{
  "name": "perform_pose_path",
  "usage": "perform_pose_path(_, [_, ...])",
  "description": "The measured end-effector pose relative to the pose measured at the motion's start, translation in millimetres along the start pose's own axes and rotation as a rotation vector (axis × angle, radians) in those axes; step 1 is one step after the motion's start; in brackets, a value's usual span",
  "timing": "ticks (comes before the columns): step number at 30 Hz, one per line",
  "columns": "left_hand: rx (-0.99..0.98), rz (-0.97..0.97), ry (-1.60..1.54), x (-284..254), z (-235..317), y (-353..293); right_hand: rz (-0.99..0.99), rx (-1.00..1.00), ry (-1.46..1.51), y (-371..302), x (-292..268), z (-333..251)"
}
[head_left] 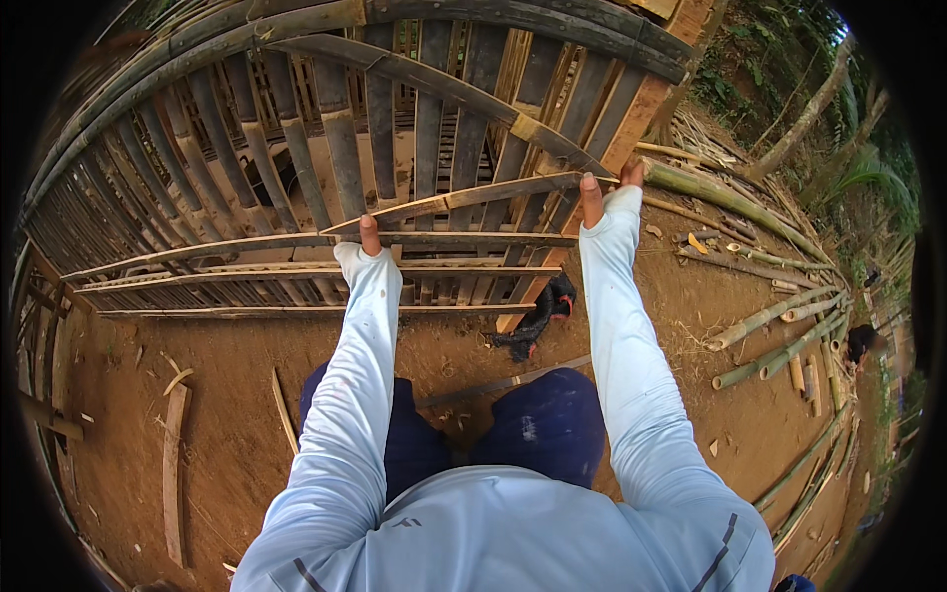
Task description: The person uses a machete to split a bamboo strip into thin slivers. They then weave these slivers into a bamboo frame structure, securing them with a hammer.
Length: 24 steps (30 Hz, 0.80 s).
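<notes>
A split bamboo strip (473,196) spans both my hands in front of the slatted bamboo frame (340,158), its right end a little higher than its left. My left hand (370,237) grips it near the left end, thumb upright on the near side and the other fingers hidden behind. At the other end, my right hand (592,201) is closed on the strip beside a wooden post (631,123); its thumb shows in front and some fingertips show on the far right. Pale blue sleeves cover both palms. Whether the strip touches the frame I cannot tell.
Lower bamboo rails (434,271) cross in front of my knees. A dark cloth with red bits (538,321) lies below the post. Cut bamboo poles (779,321) are strewn at right, a flat plank (176,474) lies at left. Another person (863,342) is at the far right.
</notes>
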<state>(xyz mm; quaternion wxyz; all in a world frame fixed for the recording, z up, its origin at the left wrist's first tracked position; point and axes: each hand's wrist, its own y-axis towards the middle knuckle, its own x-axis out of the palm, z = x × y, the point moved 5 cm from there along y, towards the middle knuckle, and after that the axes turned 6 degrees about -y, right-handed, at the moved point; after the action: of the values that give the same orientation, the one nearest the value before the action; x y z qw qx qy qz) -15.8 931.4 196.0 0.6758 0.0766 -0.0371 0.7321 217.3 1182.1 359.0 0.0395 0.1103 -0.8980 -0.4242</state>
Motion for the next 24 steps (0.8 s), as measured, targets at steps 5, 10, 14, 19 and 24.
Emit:
perform_pose_path(5, [0.049, -0.003, 0.013, -0.8, 10.2, -4.2, -0.218, 0.194, -0.278, -78.7, 4.7, -28.0])
perform_pose_path(10, [0.024, -0.001, -0.016, 2.5, 13.6, -10.7, -0.255, 0.436, -0.202, -86.6, 63.9, -25.7])
perform_pose_path(14, [0.020, -0.041, 0.027, -0.3, 5.7, -1.9, -0.181, 0.445, -0.286, -85.2, 76.2, -23.5])
perform_pose_path(19, [-0.020, -0.039, 0.015, -1.7, 9.2, -7.1, -0.251, 0.401, -0.484, -84.4, 86.1, -38.7])
perform_pose_path(24, [-0.021, -0.038, 0.019, -2.0, 12.4, -7.9, -0.246, 0.418, -0.475, -85.8, 93.4, -41.4])
